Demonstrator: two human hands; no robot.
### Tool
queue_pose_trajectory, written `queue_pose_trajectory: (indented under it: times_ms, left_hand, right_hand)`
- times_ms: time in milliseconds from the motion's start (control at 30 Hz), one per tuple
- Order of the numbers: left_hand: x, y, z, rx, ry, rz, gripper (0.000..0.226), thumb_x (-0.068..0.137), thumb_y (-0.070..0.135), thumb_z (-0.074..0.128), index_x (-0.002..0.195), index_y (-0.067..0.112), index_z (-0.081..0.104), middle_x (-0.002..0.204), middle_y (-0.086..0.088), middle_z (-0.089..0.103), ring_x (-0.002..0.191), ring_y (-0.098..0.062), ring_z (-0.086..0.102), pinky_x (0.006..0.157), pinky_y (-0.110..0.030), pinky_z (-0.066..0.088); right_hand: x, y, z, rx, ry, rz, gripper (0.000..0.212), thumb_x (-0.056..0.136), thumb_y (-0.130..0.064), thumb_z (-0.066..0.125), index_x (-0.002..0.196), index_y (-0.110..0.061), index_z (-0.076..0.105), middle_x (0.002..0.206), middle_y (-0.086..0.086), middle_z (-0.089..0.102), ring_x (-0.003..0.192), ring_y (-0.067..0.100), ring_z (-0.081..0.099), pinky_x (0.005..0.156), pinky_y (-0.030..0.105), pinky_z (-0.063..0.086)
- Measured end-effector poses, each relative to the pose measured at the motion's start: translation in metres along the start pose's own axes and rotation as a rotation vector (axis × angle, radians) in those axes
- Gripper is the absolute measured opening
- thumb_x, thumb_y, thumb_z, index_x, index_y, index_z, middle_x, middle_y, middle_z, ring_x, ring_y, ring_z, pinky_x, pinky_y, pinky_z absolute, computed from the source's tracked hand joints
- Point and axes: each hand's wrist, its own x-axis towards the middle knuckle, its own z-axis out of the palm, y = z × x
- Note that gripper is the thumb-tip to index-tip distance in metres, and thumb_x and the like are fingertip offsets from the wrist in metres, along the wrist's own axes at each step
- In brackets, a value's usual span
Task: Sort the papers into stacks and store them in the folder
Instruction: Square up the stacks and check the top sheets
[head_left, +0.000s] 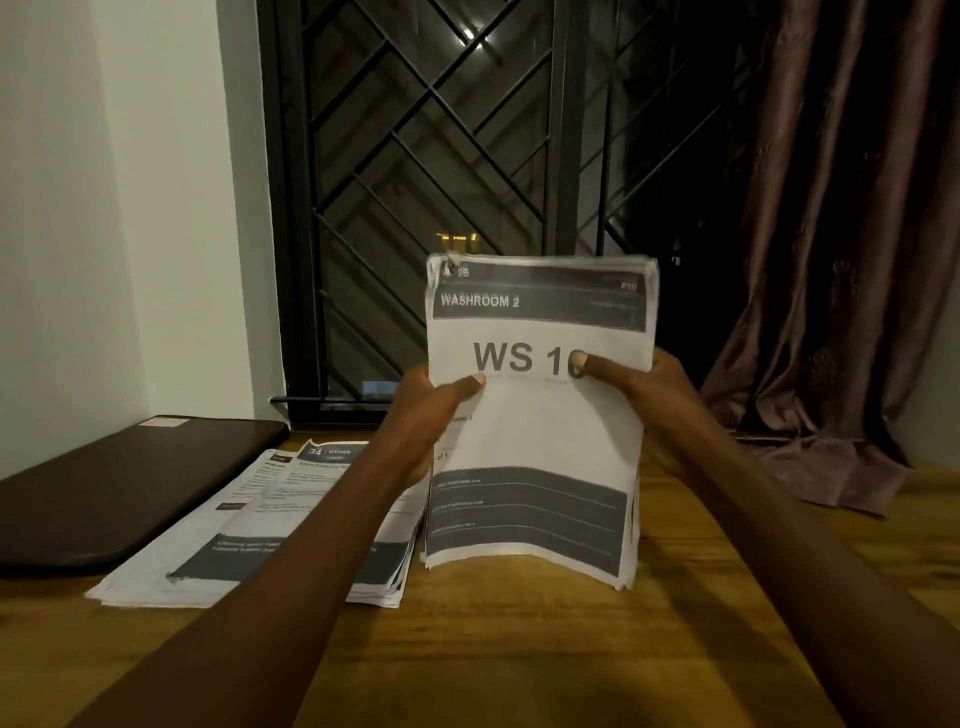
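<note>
Held stack: a thick bundle of papers (535, 447), top sheet headed "WASHROOM 2" and "WS 10"; it stands upright with its long axis vertical and its lower edge seemingly resting on the wooden table (519, 649)
Left hand: the left hand (421, 415) clasps the bundle's left edge, thumb across the front sheet
Right hand: the right hand (649, 400) clasps the right edge the same way; both grips sit about mid-height
Flat pile: a second pile (249, 530), top sheet marked "34 KITCHEN", lies flat just left of the bundle, partly under the left forearm
Folder: the dark folder (119, 488) lies closed, left of the flat pile and touching or overlapping its edge; well apart from the held bundle
Key relation: the folder lies left of the grip, so the left hand is nearer
Count: two paper piles; one folder; two hands
</note>
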Motion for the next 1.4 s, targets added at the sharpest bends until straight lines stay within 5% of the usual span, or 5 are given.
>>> queue_pose_trajectory:
  times_ms: [600, 733, 1100, 1233, 1400]
  left_hand:
    - [-0.001, -0.024, -0.005, -0.029, 0.033, -0.077, 0.021, 0.091, 0.012, 0.064, 0.110, 0.021, 0.058, 0.103, 0.002, 0.067, 0.093, -0.017, 0.065, 0.079, -0.034, 0.054]
    - [-0.010, -0.036, -0.004, 0.045, -0.006, -0.150, 0.028, 0.091, 0.012, 0.065, 0.118, 0.016, 0.061, 0.119, -0.009, 0.068, 0.101, -0.025, 0.067, 0.091, -0.043, 0.055]
    - [-0.024, -0.031, -0.037, -0.241, -0.370, -0.472, 0.046, 0.080, 0.001, 0.065, 0.126, 0.007, 0.060, 0.122, -0.018, 0.067, 0.114, -0.034, 0.064, 0.092, -0.048, 0.052]
    - [0.002, -0.041, -0.046, -0.172, -0.138, -0.398, 0.038, 0.088, 0.010, 0.065, 0.125, 0.008, 0.061, 0.117, -0.016, 0.070, 0.108, -0.032, 0.067, 0.089, -0.047, 0.055]
    - [0.034, -0.061, -0.039, -0.084, 0.005, -0.358, 0.025, 0.096, 0.003, 0.053, 0.120, 0.001, 0.061, 0.113, -0.023, 0.069, 0.094, -0.036, 0.068, 0.082, -0.047, 0.057]
  right_hand:
    - [0.004, 0.025, 0.011, -0.041, 0.092, 0.023, 0.020, 0.085, -0.019, 0.069, 0.102, -0.023, 0.058, 0.092, -0.009, 0.061, 0.078, 0.008, 0.059, 0.063, 0.022, 0.047]
    - [0.000, 0.039, 0.018, -0.102, 0.095, 0.105, 0.041, 0.087, -0.021, 0.068, 0.124, -0.013, 0.054, 0.104, -0.001, 0.058, 0.080, 0.012, 0.056, 0.075, 0.031, 0.046]
    - [0.030, 0.021, -0.001, -0.138, -0.005, 0.074, 0.011, 0.091, -0.018, 0.063, 0.100, -0.014, 0.068, 0.095, 0.009, 0.072, 0.086, 0.028, 0.069, 0.084, 0.045, 0.056]
    - [0.021, 0.068, 0.003, -0.034, -0.130, 0.346, 0.024, 0.092, -0.007, 0.056, 0.114, 0.002, 0.060, 0.101, 0.019, 0.069, 0.079, 0.030, 0.070, 0.072, 0.041, 0.058]
    - [0.011, 0.110, -0.005, 0.011, -0.179, 0.491, 0.032, 0.089, -0.015, 0.061, 0.119, -0.005, 0.060, 0.109, 0.016, 0.070, 0.096, 0.036, 0.068, 0.088, 0.052, 0.052]
